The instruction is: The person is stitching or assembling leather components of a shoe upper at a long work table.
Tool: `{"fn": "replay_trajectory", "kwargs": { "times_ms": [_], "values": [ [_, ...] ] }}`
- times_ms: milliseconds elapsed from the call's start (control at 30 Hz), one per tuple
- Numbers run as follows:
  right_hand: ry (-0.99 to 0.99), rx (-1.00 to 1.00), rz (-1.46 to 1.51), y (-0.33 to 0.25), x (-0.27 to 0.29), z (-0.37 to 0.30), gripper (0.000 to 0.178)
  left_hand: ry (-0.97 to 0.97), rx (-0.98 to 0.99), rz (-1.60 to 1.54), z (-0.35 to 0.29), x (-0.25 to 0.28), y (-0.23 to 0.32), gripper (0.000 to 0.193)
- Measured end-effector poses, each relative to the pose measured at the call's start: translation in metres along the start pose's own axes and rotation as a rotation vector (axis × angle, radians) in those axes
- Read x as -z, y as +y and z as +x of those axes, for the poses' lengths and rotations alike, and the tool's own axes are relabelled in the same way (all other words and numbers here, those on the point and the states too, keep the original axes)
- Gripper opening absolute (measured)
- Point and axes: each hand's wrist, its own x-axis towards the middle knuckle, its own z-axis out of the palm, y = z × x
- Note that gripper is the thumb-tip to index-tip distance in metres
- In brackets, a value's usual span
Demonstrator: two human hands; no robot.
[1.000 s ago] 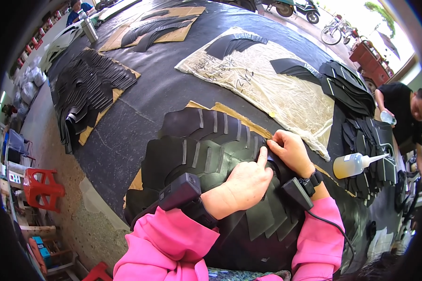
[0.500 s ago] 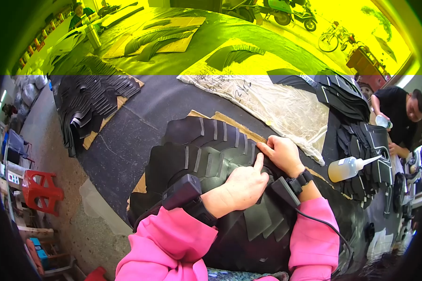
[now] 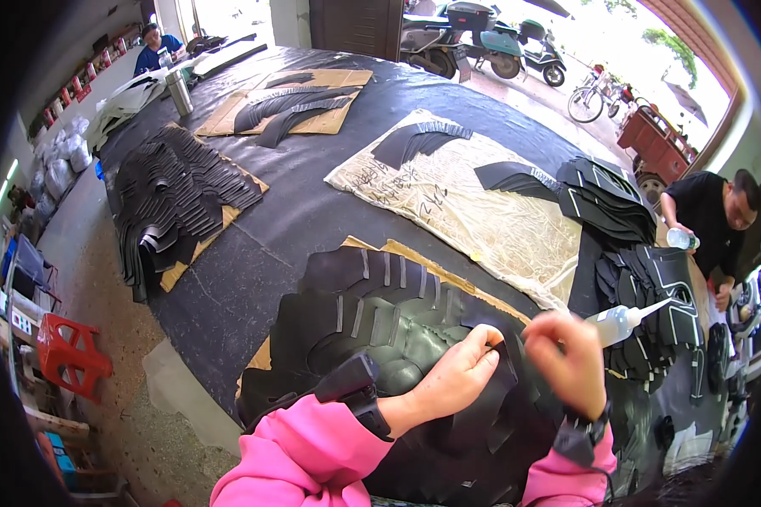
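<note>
Overlapping black flat pieces with grey strips along their edges, leather-like, lie fanned out [image 3: 372,317] in front of me. My left hand [image 3: 444,376] reaches over them, thumb and fingers pinched on the edge of a black piece [image 3: 505,380] that is raised at the right of the fan. To the right of that piece my right hand [image 3: 569,363] is lifted, its fingers curled and smeared by motion; whether it holds anything cannot be made out. Just behind it, a squeeze bottle [image 3: 615,324] with a long pointed nozzle is partly hidden by the hand.
Cardboard [image 3: 435,269] shows under the fan. Beyond it lies a whitish plastic-covered sheet [image 3: 482,220] with black pieces. Stacks of black pieces stand at the left [image 3: 173,203] and right [image 3: 651,296]. A person [image 3: 710,215] works at the right. A red stool [image 3: 72,355] stands left.
My hands have left the pressed-down spot on the pieces. The left now pinches a black piece's raised edge; the right has moved right and toward me, up off the pieces.
</note>
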Motion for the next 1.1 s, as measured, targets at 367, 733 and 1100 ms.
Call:
{"fn": "replay_trajectory", "kwargs": {
  "times_ms": [367,733,1100],
  "values": [
    [0.028,0.174,-0.431,-0.009,-0.027,-0.023,0.036,-0.023,0.210,-0.615,-0.011,-0.013,0.031,0.044],
    [0.186,-0.144,0.561,0.028,-0.013,0.006,0.010,-0.183,-0.383,0.990,-0.040,0.002,0.069,0.038],
    [-0.207,-0.401,0.681,0.085,-0.058,0.045,0.012,-0.034,-0.348,1.490,-0.022,0.035,0.003,0.013]
  ]
}}
